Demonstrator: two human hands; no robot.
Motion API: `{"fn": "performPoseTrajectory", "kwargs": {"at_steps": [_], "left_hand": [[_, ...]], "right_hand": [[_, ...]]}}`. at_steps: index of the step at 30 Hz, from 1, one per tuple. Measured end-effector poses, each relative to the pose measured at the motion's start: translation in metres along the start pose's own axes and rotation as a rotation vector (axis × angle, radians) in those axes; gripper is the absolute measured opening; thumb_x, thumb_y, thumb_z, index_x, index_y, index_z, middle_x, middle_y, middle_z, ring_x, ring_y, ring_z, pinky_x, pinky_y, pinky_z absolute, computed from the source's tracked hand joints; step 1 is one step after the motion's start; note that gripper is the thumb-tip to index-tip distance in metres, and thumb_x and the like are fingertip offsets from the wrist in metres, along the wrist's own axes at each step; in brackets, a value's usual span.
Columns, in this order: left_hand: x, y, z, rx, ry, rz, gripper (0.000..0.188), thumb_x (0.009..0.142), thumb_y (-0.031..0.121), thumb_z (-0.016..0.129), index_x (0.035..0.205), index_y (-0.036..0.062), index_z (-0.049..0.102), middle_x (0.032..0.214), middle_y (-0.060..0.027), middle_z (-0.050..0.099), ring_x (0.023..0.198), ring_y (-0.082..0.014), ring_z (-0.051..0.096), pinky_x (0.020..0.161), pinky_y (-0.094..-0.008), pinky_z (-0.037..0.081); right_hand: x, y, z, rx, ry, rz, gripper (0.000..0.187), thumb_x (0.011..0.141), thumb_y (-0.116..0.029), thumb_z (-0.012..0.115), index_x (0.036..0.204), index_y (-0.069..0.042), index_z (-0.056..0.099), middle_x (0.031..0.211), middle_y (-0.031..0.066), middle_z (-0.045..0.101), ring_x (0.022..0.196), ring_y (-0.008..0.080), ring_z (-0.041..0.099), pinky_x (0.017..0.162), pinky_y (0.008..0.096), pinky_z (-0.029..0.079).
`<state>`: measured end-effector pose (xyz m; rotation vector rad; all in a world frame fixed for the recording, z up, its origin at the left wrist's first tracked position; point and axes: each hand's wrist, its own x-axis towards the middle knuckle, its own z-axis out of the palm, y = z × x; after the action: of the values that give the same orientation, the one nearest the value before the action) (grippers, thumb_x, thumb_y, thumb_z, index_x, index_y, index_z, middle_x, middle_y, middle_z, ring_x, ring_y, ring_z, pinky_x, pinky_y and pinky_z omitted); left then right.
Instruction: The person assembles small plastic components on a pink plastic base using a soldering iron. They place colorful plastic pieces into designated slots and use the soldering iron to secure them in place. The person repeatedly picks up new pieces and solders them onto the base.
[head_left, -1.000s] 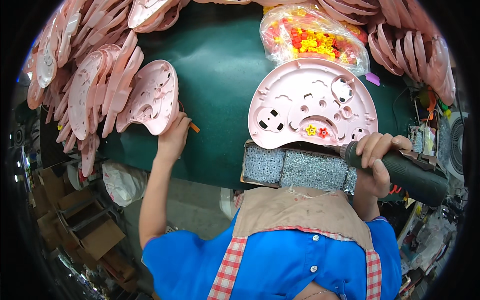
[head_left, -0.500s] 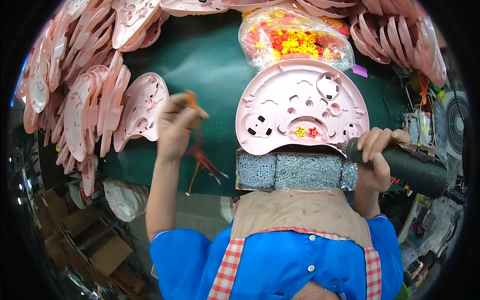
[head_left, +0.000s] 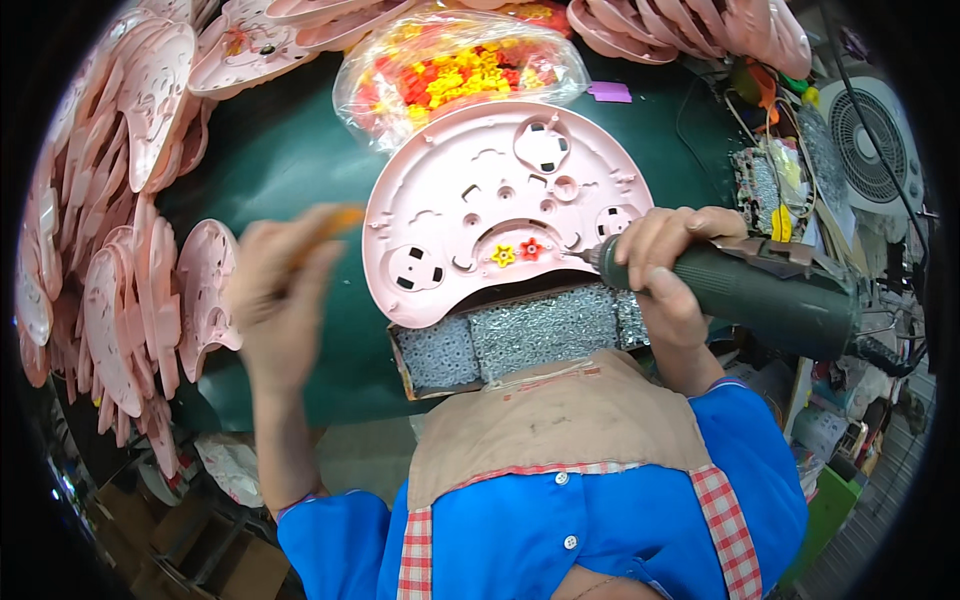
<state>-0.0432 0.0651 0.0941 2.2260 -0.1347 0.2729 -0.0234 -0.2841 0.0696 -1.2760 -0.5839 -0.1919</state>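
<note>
My right hand [head_left: 672, 262] is wrapped round a dark green electric screwdriver [head_left: 770, 303]. Its tip points left, at the lower right edge of a pink curved plastic shell [head_left: 440, 190]. A yellow star-shaped part [head_left: 503, 255] and a red star-shaped part [head_left: 531, 249] sit side by side in the shell. Off to the shell's left, my left hand [head_left: 280, 290] is raised and smeared by motion. Pinched in its fingers is a flat orange piece [head_left: 335, 222], whose kind I cannot make out.
A box of small screws and washers [head_left: 545, 328] stands under the shell's near edge. Behind the shell lies a clear bag of yellow and red parts [head_left: 460, 80]. Pink shells [head_left: 115, 310] are stacked at left and back. A fan [head_left: 868, 140] stands at far right.
The view has swung to the right, so the table's things appear further left. My left hand still holds the orange piece; the red wires that hung below it no longer show.
</note>
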Motion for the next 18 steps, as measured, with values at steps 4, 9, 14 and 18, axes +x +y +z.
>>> {"fn": "performPoseTrajectory", "kwargs": {"at_steps": [4,9,14,18], "left_hand": [[0.001,-0.003,0.105,-0.050,-0.244,0.127,0.024,0.089,0.008,0.078,0.111,0.0032,0.068,0.098,-0.0159,0.068,0.086,-0.0346,0.069,0.078,-0.0434,0.056],[0.011,-0.009,0.163,0.014,-0.423,0.273,0.020,0.084,0.011,0.081,0.100,0.0019,0.075,0.094,-0.0110,0.065,0.091,-0.0302,0.064,0.080,-0.0413,0.054],[0.014,-0.015,0.173,0.093,-0.459,0.294,0.016,0.078,0.013,0.083,0.091,0.0034,0.081,0.091,-0.0084,0.063,0.093,-0.0284,0.058,0.082,-0.0405,0.051],[0.010,-0.017,0.172,0.077,-0.452,0.280,0.017,0.078,0.013,0.084,0.092,0.0041,0.082,0.090,-0.0079,0.062,0.092,-0.0279,0.058,0.082,-0.0405,0.052]], "right_hand": [[-0.006,0.010,-0.002,-0.044,-0.033,-0.016,0.047,0.091,0.002,0.067,0.128,-0.009,0.041,0.075,0.0067,0.061,0.072,0.0181,0.062,0.077,0.0408,0.057],[-0.014,0.027,-0.004,-0.050,-0.016,-0.046,0.046,0.089,0.005,0.065,0.128,-0.004,0.041,0.077,0.0082,0.061,0.070,0.0174,0.063,0.074,0.0382,0.058],[-0.020,0.046,-0.006,-0.117,0.001,-0.074,0.048,0.088,0.006,0.065,0.129,-0.002,0.041,0.078,0.0089,0.062,0.072,0.0177,0.065,0.074,0.0370,0.058],[-0.022,0.054,-0.002,-0.124,-0.007,-0.051,0.047,0.088,0.006,0.065,0.129,-0.001,0.042,0.078,0.0094,0.063,0.073,0.0181,0.066,0.074,0.0365,0.058]]}}
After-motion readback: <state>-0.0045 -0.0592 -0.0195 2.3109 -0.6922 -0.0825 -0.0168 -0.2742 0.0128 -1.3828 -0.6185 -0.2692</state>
